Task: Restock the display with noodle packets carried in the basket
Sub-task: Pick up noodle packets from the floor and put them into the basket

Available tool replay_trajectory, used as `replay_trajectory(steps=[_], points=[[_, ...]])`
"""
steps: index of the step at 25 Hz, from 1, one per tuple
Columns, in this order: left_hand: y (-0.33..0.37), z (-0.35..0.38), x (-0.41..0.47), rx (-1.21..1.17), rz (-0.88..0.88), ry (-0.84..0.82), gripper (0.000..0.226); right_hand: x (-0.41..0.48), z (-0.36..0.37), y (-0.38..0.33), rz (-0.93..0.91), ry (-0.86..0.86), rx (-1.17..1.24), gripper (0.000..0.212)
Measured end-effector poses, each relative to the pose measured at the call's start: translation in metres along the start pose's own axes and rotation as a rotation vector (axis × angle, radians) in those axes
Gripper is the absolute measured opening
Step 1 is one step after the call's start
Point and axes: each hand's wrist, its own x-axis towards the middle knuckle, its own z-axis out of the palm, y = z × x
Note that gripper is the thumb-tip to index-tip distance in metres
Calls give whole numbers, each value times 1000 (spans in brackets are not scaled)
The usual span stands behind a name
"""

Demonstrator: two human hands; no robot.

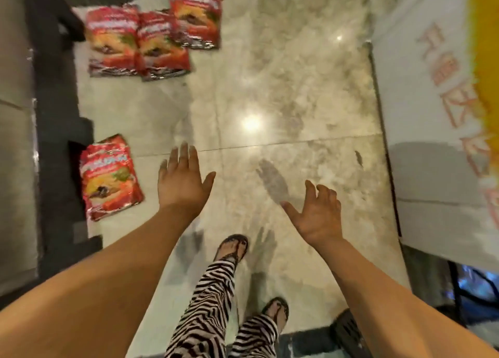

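Fingers [185, 154] spread loose; perhaps a basket [457, 284] lower right, contents blurred.

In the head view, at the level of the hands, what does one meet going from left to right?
Grey unit with dark base, lone red noodle packet, left hand, right hand, white panel with orange print.

Both hands, left hand [181, 182] and right hand [316, 214], hang empty over the marble floor [283, 93]; four red noodle packets [140, 41] (lettering blurred) lie left.
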Motion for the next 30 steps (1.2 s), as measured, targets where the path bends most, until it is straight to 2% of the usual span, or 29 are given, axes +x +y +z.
replay_trajectory(steps=[3,6,13,19,23,27,30], points=[[-52,-2,8,-34,-108,-24,77,22,-4,-53,-104,31,-41,84],[-87,-8,18,-66,-202,-53,78,48,-13,-96,-149,-23,-78,82],[-107,-58,80,-88,-281,-140,82,110,-55,-154,-178,-83,-113,83],[-103,-104,191,-141,-296,-118,78,225,-102,-193,-119,-117,-24,75],[-90,-128,282,-207,-395,-165,79,327,-137,-221,-96,-177,59,77],[-83,-131,356,-220,-442,-182,78,410,-154,-240,-64,-222,122,82],[-89,-114,420,-249,-477,-187,76,475,-138,-258,17,-290,284,89]])
